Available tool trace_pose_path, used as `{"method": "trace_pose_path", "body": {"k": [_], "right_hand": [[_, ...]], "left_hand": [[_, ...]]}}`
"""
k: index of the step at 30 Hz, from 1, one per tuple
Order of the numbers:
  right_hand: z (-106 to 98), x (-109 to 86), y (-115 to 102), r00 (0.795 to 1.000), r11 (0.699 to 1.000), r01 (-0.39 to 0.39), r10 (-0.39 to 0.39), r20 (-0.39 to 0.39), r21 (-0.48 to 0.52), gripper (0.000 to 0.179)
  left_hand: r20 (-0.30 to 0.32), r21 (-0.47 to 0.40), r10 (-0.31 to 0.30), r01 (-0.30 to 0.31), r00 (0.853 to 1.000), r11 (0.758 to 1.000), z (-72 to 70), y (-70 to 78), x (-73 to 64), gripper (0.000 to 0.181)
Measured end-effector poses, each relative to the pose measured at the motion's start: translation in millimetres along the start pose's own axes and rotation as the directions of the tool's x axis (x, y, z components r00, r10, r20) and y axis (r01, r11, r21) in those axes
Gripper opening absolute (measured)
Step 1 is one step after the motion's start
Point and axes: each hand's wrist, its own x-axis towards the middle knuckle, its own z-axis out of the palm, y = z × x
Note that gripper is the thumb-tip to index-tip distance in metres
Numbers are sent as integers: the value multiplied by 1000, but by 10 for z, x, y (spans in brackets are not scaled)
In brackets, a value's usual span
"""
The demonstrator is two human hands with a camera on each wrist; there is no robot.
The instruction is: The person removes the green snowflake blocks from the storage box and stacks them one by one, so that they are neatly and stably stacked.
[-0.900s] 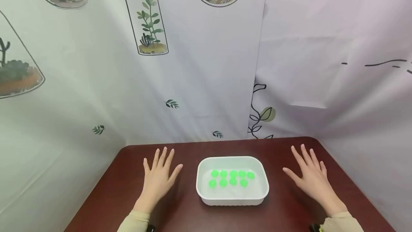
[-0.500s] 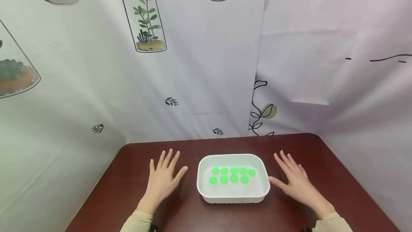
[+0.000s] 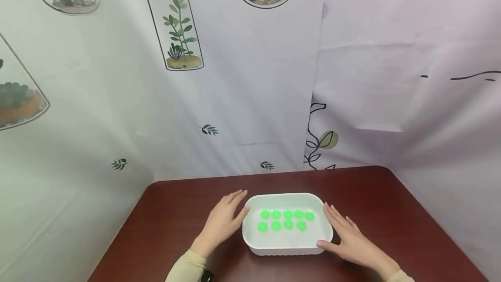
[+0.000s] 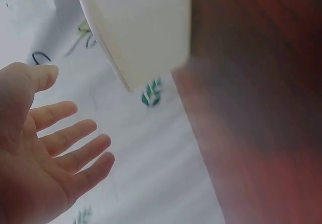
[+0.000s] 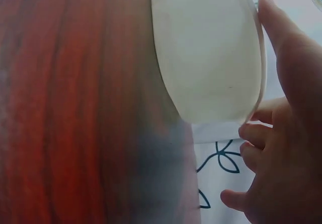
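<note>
A white rectangular tub (image 3: 287, 242) with rounded corners sits on the table, its outer end wall (image 4: 146, 27) showing in the left wrist view. Two rows of several small, bright green, round pieces with scalloped edges (image 3: 288, 224) lie on its floor. My left hand (image 3: 221, 221) is beside the tub's left end, fingers extended and thumb close to the rim; the left wrist view has a gap between that hand (image 4: 45, 148) and the wall. At the right end, my right hand (image 3: 348, 238) has its fingertips and thumb right at the rim, fingers loosely extended.
The dark red-brown table (image 3: 172, 212) has rounded back corners. A pale fabric backdrop (image 3: 250, 99) printed with plants and glass jars hangs behind it and along both sides. Long light sleeves (image 3: 188, 266) cover the forearms.
Both hands have come inward from the sides of the table to the two ends of the tub. The tub and the green pieces keep their arrangement.
</note>
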Motion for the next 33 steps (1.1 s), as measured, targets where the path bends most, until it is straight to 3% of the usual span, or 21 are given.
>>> {"method": "trace_pose_path", "body": {"k": [5, 10, 15, 23, 29, 33], "right_hand": [[7, 2, -6, 999, 1000, -25, 24, 37, 9, 101], [-37, 67, -1, 998, 999, -34, 35, 49, -19, 103], [-59, 104, 22, 994, 998, -61, 61, 87, -3, 106], [-29, 72, 31, 984, 992, -107, 97, 151, 62, 109], [-39, 110, 36, 986, 995, -84, 75, 146, 60, 108], [-36, 121, 48, 983, 992, -106, 95, 158, 64, 109]], "left_hand": [[107, -64, 49, -42, 993, 997, 51, 182, 241, 47], [234, -69, 110, -96, 966, 993, 75, 403, 605, 49], [343, -30, 180, -181, 922, 983, 159, 612, 923, 43], [460, -40, 267, -280, 847, 959, 346, 854, 1189, 39], [517, -34, 279, -306, 809, 951, 468, 957, 1354, 38], [569, -92, 299, -302, 766, 949, 570, 1010, 1414, 39]]}}
